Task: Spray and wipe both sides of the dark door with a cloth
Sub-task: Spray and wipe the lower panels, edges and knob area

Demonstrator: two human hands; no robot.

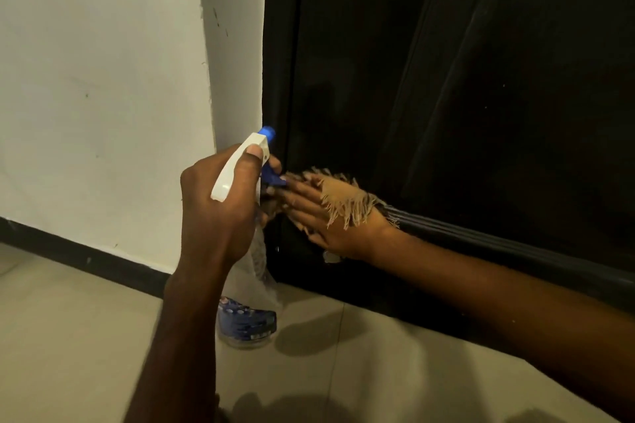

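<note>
The dark door (464,79) fills the right half of the head view, with a ribbed moulding running low across it. My left hand (216,209) grips the neck of a clear spray bottle (247,319) with a white and blue trigger head, its nozzle close to the door's left edge. My right hand (326,216) lies flat, fingers straight, pressing a tan frayed cloth (347,199) against the lower door beside the nozzle. Part of the cloth drapes over the back of that hand; the rest is hidden under the palm.
A white wall (103,79) with a black skirting strip (86,259) stands to the left of the door frame. Beige floor tiles (343,371) lie below.
</note>
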